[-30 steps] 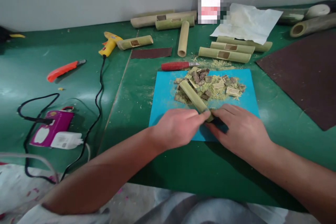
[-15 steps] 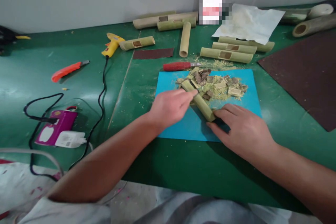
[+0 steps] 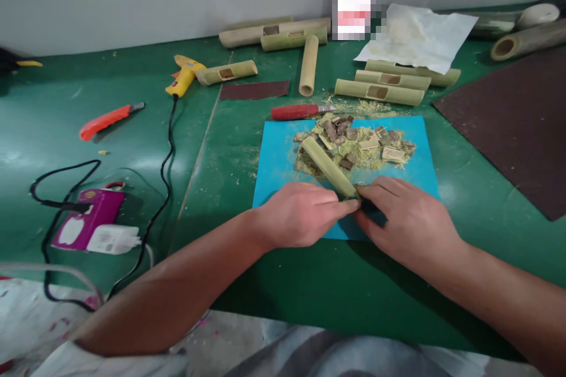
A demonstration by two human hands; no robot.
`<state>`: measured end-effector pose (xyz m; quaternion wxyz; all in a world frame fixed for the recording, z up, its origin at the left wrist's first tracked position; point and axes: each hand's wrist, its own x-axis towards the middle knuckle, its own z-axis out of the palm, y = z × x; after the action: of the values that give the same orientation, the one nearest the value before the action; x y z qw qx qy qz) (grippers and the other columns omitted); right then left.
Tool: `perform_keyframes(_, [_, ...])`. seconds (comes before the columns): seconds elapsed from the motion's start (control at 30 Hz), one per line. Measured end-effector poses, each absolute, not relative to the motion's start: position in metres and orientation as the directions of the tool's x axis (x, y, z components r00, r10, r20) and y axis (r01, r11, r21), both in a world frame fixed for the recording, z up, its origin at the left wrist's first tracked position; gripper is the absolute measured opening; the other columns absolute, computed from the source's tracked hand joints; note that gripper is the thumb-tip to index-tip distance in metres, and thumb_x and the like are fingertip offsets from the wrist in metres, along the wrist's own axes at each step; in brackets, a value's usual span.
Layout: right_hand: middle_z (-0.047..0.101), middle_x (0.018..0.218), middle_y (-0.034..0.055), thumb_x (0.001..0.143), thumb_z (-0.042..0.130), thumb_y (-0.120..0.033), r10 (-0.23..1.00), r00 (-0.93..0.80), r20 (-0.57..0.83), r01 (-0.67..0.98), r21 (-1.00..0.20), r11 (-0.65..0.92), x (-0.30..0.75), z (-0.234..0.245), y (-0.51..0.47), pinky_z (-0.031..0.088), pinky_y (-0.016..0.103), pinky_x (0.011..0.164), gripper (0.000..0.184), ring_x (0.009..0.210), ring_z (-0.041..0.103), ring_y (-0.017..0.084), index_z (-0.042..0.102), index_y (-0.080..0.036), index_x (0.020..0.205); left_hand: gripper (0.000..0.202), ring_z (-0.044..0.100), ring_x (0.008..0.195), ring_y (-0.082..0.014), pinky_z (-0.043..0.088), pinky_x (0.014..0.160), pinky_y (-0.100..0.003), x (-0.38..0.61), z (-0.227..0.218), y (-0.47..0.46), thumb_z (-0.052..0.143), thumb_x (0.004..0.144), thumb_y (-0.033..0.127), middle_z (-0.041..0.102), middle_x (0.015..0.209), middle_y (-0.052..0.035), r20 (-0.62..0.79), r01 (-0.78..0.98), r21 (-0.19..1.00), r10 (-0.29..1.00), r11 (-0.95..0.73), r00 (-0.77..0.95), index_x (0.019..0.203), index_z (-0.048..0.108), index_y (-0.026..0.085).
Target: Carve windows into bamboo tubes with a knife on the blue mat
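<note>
A pale green bamboo tube [image 3: 329, 168] lies slantwise over a blue sheet [image 3: 276, 156], its far end against a heap of shavings and chips [image 3: 369, 144]. My right hand [image 3: 404, 212] grips the tube's near end between thumb and fingers. Closed, with the index finger pointing right, my left hand [image 3: 305, 212] is at that same near end, its fingertip almost at my right fingers. A small dark edge shows by the left fingertip; what it belongs to is hidden. Beyond the sheet lies a red-handled knife [image 3: 296, 112].
Several cut bamboo tubes [image 3: 378, 91] lie at the back, near a white paper [image 3: 415, 35]. Brown sandpaper [image 3: 513, 135] covers the right side. On the left are a yellow glue gun [image 3: 183, 76], an orange utility knife [image 3: 106, 122] and a purple power strip [image 3: 95, 218] with black cords.
My left hand has slid along the bamboo tube, from near its far end down to its near end by my right hand. The right hand keeps its grip at the same place.
</note>
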<state>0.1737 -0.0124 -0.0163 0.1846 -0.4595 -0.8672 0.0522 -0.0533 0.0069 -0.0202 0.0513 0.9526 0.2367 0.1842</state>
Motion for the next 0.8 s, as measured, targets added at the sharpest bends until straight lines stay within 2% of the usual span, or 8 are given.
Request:
perform_keyframes(0.13, [0.07, 0.084, 0.0074, 0.091, 0.066, -0.032, 0.818, -0.507, 0.27, 0.782, -0.255, 0.569, 0.174, -0.015, -0.012, 0.045, 0.036, 0.06, 0.018, 0.073, 0.066, 0.022, 0.071, -0.017, 0.086, 0.034, 0.064, 0.065, -0.013, 0.048, 0.057, -0.023, -0.063, -0.022, 0.016, 0.042, 0.107, 0.025, 0.068, 0.072, -0.0012, 0.377, 0.647, 0.213, 0.673, -0.732, 0.637, 0.126, 0.07, 0.017])
perform_keyframes(0.23, [0.071, 0.086, 0.007, 0.091, 0.066, -0.033, 0.825, -0.492, 0.277, 0.788, -0.261, 0.558, 0.174, -0.015, -0.012, 0.045, 0.036, 0.059, 0.017, 0.073, 0.067, 0.022, 0.071, -0.017, 0.086, 0.033, 0.066, 0.07, -0.0125, 0.05, 0.063, -0.022, -0.071, -0.022, 0.023, 0.046, 0.106, 0.025, 0.072, 0.081, -0.0037, 0.422, 0.749, 0.232, 0.758, -0.621, 0.498, 0.126, 0.07, 0.014])
perform_keyframes(0.33, [0.072, 0.085, 0.007, 0.091, 0.065, -0.033, 0.825, -0.494, 0.275, 0.788, -0.26, 0.558, 0.175, -0.015, -0.011, 0.045, 0.036, 0.058, 0.018, 0.072, 0.067, 0.022, 0.072, -0.017, 0.085, 0.033, 0.065, 0.069, -0.0123, 0.049, 0.061, -0.022, -0.069, -0.021, 0.019, 0.046, 0.106, 0.026, 0.073, 0.08, -0.0038, 0.429, 0.737, 0.253, 0.755, -0.627, 0.496, 0.123, 0.071, 0.014])
perform_keyframes(0.43, [0.072, 0.085, 0.007, 0.092, 0.063, -0.032, 0.822, -0.501, 0.269, 0.787, -0.252, 0.562, 0.176, -0.015, -0.01, 0.045, 0.036, 0.058, 0.019, 0.072, 0.067, 0.022, 0.071, -0.017, 0.083, 0.035, 0.061, 0.062, -0.0118, 0.045, 0.055, -0.022, -0.059, -0.021, 0.006, 0.041, 0.107, 0.023, 0.069, 0.071, -0.0014, 0.386, 0.578, 0.243, 0.624, -0.779, 0.679, 0.123, 0.071, 0.015])
perform_keyframes(0.5, [0.072, 0.085, 0.0071, 0.093, 0.062, -0.032, 0.822, -0.502, 0.269, 0.787, -0.25, 0.563, 0.176, -0.015, -0.01, 0.045, 0.036, 0.058, 0.019, 0.072, 0.067, 0.022, 0.071, -0.018, 0.083, 0.037, 0.061, 0.061, -0.0121, 0.044, 0.054, -0.023, -0.056, -0.021, 0.005, 0.039, 0.107, 0.022, 0.068, 0.07, -0.0008, 0.364, 0.54, 0.219, 0.581, -0.813, 0.728, 0.125, 0.07, 0.016])
perform_keyframes(0.63, [0.072, 0.086, 0.0078, 0.093, 0.062, -0.035, 0.827, -0.495, 0.266, 0.791, -0.256, 0.556, 0.177, -0.015, -0.01, 0.046, 0.036, 0.059, 0.022, 0.073, 0.067, 0.023, 0.072, -0.017, 0.085, 0.035, 0.066, 0.071, -0.0125, 0.049, 0.061, -0.021, -0.068, -0.022, 0.022, 0.043, 0.107, 0.026, 0.074, 0.082, -0.0034, 0.407, 0.756, 0.204, 0.756, -0.622, 0.512, 0.126, 0.071, 0.016])
perform_keyframes(0.7, [0.072, 0.087, 0.0078, 0.095, 0.061, -0.035, 0.827, -0.494, 0.268, 0.79, -0.259, 0.556, 0.177, -0.015, -0.011, 0.046, 0.036, 0.059, 0.023, 0.073, 0.068, 0.023, 0.072, -0.017, 0.086, 0.034, 0.067, 0.074, -0.013, 0.051, 0.064, -0.022, -0.073, -0.022, 0.028, 0.046, 0.107, 0.026, 0.075, 0.085, -0.0055, 0.433, 0.805, 0.224, 0.796, -0.549, 0.422, 0.126, 0.071, 0.013])
perform_keyframes(0.8, [0.072, 0.085, 0.0079, 0.094, 0.061, -0.035, 0.818, -0.509, 0.268, 0.782, -0.254, 0.569, 0.177, -0.016, -0.01, 0.046, 0.036, 0.059, 0.023, 0.073, 0.068, 0.023, 0.071, -0.017, 0.083, 0.035, 0.066, 0.07, -0.0123, 0.05, 0.062, -0.021, -0.071, -0.021, 0.024, 0.045, 0.106, 0.025, 0.072, 0.08, -0.0037, 0.367, 0.716, 0.257, 0.751, -0.649, 0.549, 0.129, 0.069, 0.013])
